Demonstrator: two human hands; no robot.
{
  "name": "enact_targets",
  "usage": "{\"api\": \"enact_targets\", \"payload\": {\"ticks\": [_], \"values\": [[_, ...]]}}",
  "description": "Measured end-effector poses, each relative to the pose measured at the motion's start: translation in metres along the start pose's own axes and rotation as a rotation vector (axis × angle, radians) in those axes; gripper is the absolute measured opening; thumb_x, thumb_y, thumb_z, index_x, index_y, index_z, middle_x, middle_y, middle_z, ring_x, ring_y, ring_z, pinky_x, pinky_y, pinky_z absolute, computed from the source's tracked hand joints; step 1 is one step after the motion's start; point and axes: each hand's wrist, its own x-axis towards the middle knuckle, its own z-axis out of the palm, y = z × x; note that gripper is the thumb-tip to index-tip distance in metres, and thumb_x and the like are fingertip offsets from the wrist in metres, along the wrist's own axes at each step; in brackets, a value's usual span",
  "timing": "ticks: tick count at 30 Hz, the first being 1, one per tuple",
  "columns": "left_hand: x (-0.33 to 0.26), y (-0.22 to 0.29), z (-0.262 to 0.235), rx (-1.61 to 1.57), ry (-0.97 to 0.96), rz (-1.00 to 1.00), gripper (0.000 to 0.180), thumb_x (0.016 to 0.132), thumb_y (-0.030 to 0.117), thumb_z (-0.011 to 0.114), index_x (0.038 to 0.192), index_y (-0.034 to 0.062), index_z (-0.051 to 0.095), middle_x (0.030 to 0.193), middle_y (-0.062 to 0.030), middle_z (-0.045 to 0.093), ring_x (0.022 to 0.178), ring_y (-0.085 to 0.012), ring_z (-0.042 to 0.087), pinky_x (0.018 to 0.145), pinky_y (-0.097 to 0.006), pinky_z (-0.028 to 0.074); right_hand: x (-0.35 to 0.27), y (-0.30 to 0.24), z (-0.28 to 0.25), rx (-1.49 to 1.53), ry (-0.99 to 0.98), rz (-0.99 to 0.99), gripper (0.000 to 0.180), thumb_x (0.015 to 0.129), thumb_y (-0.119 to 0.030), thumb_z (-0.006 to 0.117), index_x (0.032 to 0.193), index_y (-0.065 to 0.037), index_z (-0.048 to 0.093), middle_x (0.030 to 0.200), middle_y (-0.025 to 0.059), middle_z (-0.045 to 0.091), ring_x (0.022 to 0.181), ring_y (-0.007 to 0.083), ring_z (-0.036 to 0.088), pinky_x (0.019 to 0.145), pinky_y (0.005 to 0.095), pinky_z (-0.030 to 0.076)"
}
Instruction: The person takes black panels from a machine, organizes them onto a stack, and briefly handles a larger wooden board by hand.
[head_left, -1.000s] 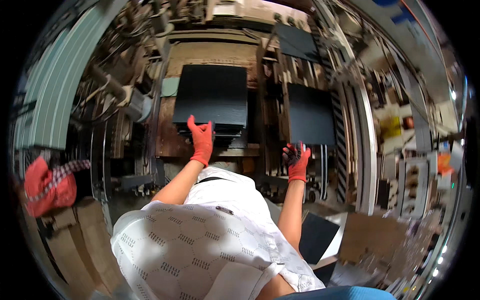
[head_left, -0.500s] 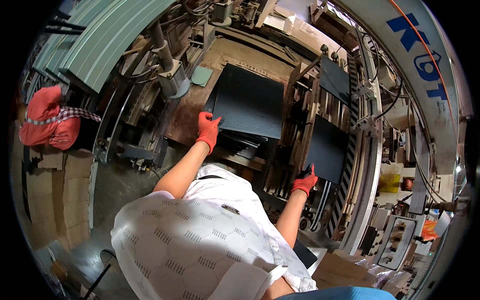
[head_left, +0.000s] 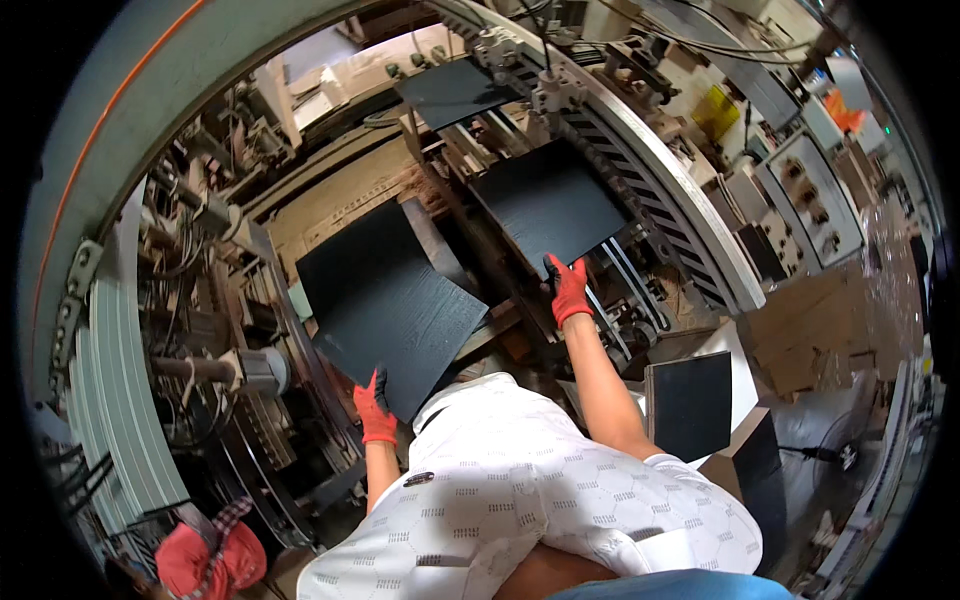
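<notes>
My left hand (head_left: pixel 376 408), in a red glove with dark fingertips, is closed on the near left edge of a large black board (head_left: pixel 385 305). That board slants across the brown worktable, its near corner reaching my waist. A second black board (head_left: pixel 550 198) lies on the machine's rails to the right. At its near edge is my right hand (head_left: pixel 567 288), also red-gloved, with thumb and fingers closed around that edge. What lies beneath the left board is hidden.
Farther along the rails rests another black board (head_left: pixel 455 92). A striped machine beam (head_left: pixel 650 195) runs along the right. Cylinders (head_left: pixel 255 370) and pale green slats (head_left: pixel 125 390) stand left. Black panels (head_left: pixel 690 405) are at lower right. A co-worker in a red head covering (head_left: pixel 210 555) is at lower left.
The view has swung to the right. The left board has been drawn toward me, and the stack beneath it no longer shows. My right hand remains at the near edge of the right board.
</notes>
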Motion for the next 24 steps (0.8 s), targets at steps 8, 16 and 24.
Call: {"api": "enact_targets", "payload": {"ticks": [8,16,24], "values": [[0.060,0.010,0.065,0.132,-0.162,0.187,0.033,0.083,0.006,0.072,0.114,0.0022,0.061,0.103,-0.0032,0.066,0.093,-0.0166,0.061,0.082,-0.031,0.050,-0.135,-0.060,-0.069,0.396,-0.070,0.192,0.035,0.088,-0.020,0.067,0.122,-0.016,0.062,0.103,0.0023,0.065,0.097,0.0176,0.063,0.076,0.0351,0.052],[0.130,-0.080,0.219,0.148,-0.425,0.078,0.036,0.080,0.009,0.076,0.112,0.0022,0.061,0.105,-0.0027,0.065,0.091,-0.0151,0.059,0.084,-0.029,0.047,-0.252,-0.019,-0.201,0.197,0.034,-0.148,0.057,0.080,-0.017,0.069,0.131,-0.001,0.051,0.120,0.0092,0.061,0.103,0.0248,0.061,0.089,0.0384,0.051],[0.149,-0.131,0.366,-0.089,-0.337,0.233,0.038,0.082,0.008,0.074,0.115,-0.0019,0.060,0.108,-0.0051,0.065,0.092,-0.0168,0.060,0.086,-0.032,0.047,-0.323,0.022,-0.236,0.430,0.296,-0.340,0.052,0.082,-0.015,0.068,0.130,-0.003,0.053,0.120,0.0088,0.062,0.103,0.0244,0.061,0.089,0.0380,0.051]]}}
